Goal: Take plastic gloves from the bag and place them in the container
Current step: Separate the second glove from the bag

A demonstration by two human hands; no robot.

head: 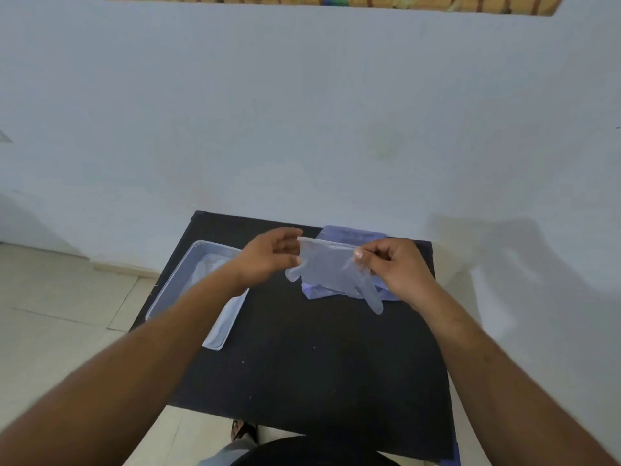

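Both hands hold one clear glove (331, 270) above the bag (349, 234): left hand (268, 257) pinches its cuff, right hand (393, 264) its middle. The container (188, 280) sits at nine o'clock on the table (319, 364).

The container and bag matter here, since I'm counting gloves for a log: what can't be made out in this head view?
- Container: the left forearm crosses it, and its clear contents blur together, so no count.
- Bag: mostly hidden behind the held glove and right hand; what remains inside is unseen.
- Glove: whether one sheet or several is unclear.
- Left hand: fingertip grip partly hidden.
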